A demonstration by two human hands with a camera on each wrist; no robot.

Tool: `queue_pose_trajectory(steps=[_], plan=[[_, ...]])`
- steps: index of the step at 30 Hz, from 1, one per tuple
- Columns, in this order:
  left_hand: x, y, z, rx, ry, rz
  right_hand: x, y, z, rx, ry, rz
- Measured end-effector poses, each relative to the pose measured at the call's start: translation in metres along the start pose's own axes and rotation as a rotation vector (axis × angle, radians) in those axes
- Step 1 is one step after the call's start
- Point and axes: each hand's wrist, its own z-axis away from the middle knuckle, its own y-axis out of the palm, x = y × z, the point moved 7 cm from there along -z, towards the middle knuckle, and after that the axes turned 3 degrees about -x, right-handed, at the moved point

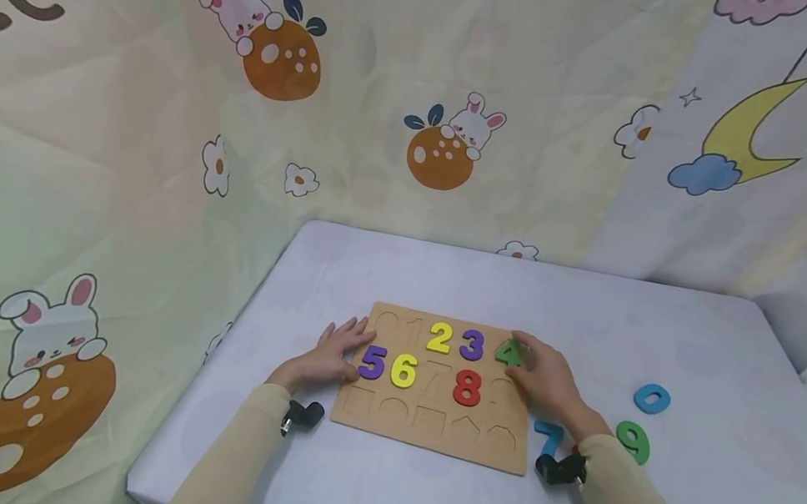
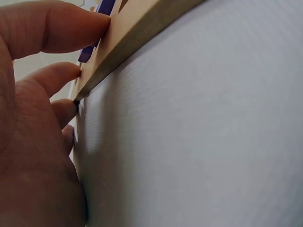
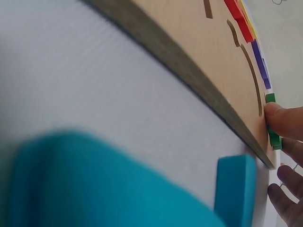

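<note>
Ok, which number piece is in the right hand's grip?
The green 4, at the right end of the top row on the board. The right hand pinches only that one; the other green number, the 9, lies off the board.

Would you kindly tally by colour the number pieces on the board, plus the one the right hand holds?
Yellow: 2 (number 2, number 6)
Purple: 2 (number 3, number 5)
Green: 1 (number 4)
Red: 1 (number 8)
Total: 6
</note>
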Motion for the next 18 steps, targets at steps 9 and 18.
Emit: queue_pose_trajectory(steps=[9,18], plan=[[-0.0004,0.0012,0.0006,0.001,0.006,0.016,-0.0031,0.0044,-0.0009,-0.001,0.032,-0.020],[-0.0007,-0.0007,0.0005,0.009,-0.005,0.023,-0.0064,0.0065,-0.0019,-0.006,0.049,-0.045]])
